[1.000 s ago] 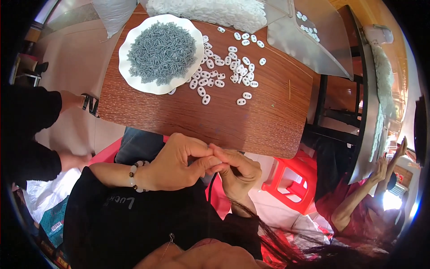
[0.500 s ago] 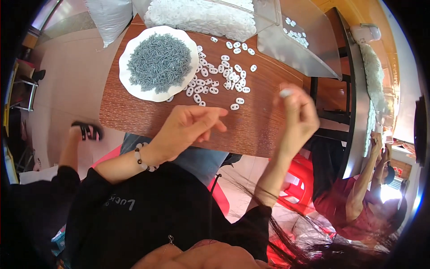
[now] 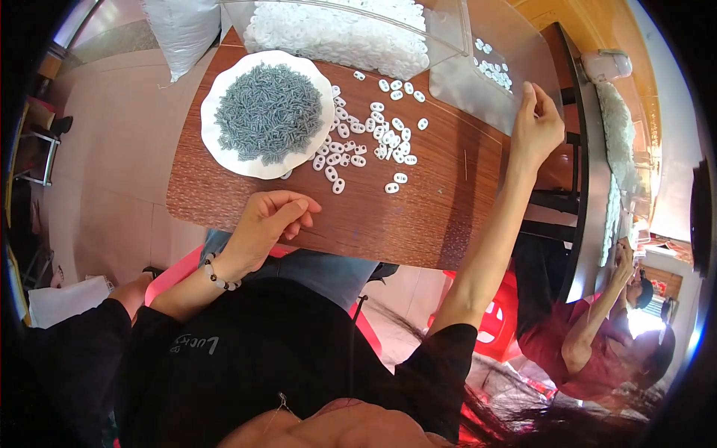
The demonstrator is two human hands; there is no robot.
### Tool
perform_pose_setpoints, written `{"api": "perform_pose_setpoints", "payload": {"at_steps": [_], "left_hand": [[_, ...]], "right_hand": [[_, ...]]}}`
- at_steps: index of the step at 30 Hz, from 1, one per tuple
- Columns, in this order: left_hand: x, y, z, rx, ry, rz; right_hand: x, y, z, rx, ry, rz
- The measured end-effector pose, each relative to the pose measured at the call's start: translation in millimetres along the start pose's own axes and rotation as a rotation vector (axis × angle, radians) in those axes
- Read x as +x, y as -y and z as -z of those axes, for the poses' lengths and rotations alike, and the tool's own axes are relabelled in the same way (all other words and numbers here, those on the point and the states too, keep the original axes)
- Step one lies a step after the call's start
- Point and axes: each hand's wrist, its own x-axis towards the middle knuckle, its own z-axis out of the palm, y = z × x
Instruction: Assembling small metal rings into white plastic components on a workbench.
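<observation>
My left hand (image 3: 275, 222) is loosely curled above the near edge of the brown table, its thumb against the index finger. Whatever it may hold is hidden. My right hand (image 3: 539, 127) is raised at the right by a clear plastic bin (image 3: 478, 97), thumb and fingers slightly apart, with no piece visible between them. White oval two-hole pieces (image 3: 388, 138) lie scattered on the table. Beside them a white scalloped plate (image 3: 213, 142) carries a heap of small grey-blue tubes (image 3: 269, 112). Several white pieces (image 3: 493, 73) are in the right-hand bin.
A large clear bin full of white pieces (image 3: 336, 37) stands at the table's back. A thin straight strand (image 3: 466, 164) shows over the wood at right. A white sack (image 3: 183, 33) is at back left, a red stool (image 3: 497, 321) at right. Another person (image 3: 590, 336) works far right.
My right hand has moved up and right to the bin; the white piece formerly at its fingertips no longer shows there. My left hand has drawn back left, away from the scattered pieces.
</observation>
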Motion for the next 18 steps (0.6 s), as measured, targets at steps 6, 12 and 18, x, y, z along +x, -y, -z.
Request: {"api": "perform_pose_setpoints", "payload": {"at_steps": [6, 12, 18], "left_hand": [[0.8, -2.9, -2.8, 0.035, 0.004, 0.018], [-2.7, -3.8, -12.0, 0.179, 0.01, 0.001], [-9.1, 3.3, -13.6, 0.299, 0.044, -0.11]], "right_hand": [[-97.3, 36.7, 14.2, 0.178, 0.205, 0.393], [-160.8, 56.3, 0.3, 0.21, 0.483, 0.365], [-162.5, 58.4, -11.3, 0.15, 0.531, 0.39]]}}
